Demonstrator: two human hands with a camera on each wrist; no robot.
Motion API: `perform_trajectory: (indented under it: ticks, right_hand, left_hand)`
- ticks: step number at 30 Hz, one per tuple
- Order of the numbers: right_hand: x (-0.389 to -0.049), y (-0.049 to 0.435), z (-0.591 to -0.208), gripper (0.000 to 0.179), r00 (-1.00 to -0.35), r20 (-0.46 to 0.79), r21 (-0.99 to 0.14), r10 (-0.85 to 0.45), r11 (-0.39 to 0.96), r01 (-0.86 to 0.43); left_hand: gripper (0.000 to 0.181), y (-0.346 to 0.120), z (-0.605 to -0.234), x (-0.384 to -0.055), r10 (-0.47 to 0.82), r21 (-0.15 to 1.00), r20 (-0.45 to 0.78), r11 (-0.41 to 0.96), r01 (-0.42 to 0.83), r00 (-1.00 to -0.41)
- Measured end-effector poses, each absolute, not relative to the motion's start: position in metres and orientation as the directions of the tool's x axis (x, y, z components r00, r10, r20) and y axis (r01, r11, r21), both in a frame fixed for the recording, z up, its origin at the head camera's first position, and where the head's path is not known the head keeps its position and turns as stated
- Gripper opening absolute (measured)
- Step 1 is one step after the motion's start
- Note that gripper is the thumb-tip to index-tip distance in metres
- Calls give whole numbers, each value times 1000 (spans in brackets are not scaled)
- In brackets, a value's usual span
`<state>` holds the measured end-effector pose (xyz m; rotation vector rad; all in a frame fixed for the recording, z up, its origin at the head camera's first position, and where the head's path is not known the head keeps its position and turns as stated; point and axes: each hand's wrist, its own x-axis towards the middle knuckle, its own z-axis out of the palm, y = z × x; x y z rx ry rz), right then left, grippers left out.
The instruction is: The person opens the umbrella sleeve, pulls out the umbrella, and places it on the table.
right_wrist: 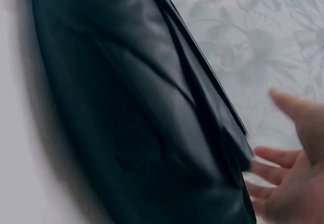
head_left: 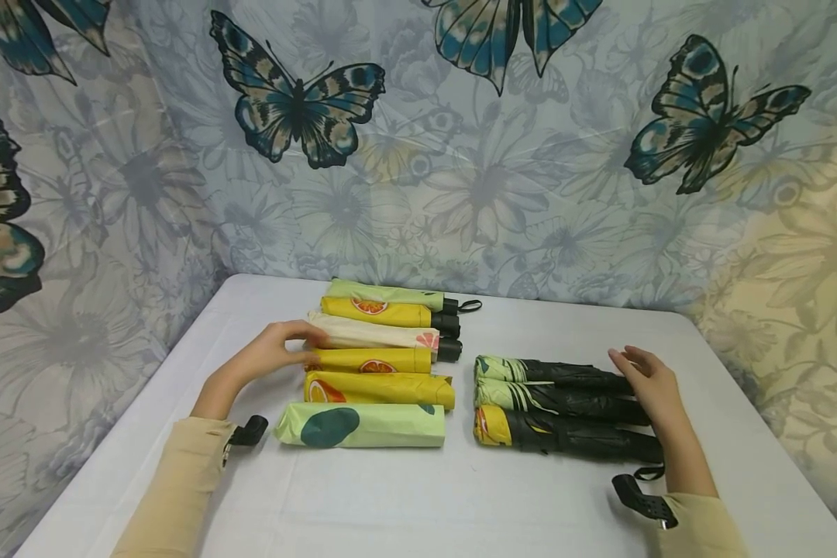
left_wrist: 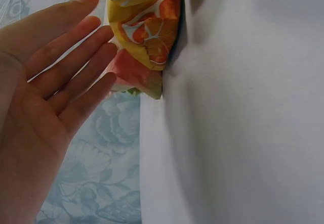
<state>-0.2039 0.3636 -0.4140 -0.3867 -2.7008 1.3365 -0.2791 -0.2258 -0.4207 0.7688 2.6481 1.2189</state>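
Several folded umbrellas lie in a column left of centre: yellow ones with orange slices point(head_left: 384, 387), a cream one point(head_left: 370, 331) and light green ones, the nearest green umbrella point(head_left: 359, 425) marked with dark leaves. At the left ends of the cream and a yellow umbrella point(head_left: 345, 360) is my left hand point(head_left: 268, 353); the left wrist view shows its fingers extended beside the orange-slice print point(left_wrist: 152, 32). Three folded umbrellas with black fabric point(head_left: 579, 434) lie to the right. My right hand point(head_left: 652, 387) is at their right ends, fingers relaxed, beside black fabric point(right_wrist: 142, 97) in the right wrist view.
A white-covered table point(head_left: 363, 504) carries all the umbrellas. Behind it and at the sides hangs a floral cloth point(head_left: 474, 178) with large butterflies. A black wrist strap point(head_left: 649, 473) loops near the right hand's wrist camera point(head_left: 642, 500).
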Motion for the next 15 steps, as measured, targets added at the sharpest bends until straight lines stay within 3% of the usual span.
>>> perform_trajectory:
  ticks: [5,15]
  right_hand:
    - [-212,346,-407,77,-949,52,-820,311,556,138]
    - [-233,304,-398,76,-982,78,-860,172,509,20]
  left_hand:
    - [36,-222,-413,-287,484,690,163,567,450,-860]
    - [46,-218,-409,-308,452,597,161,663,451,-877]
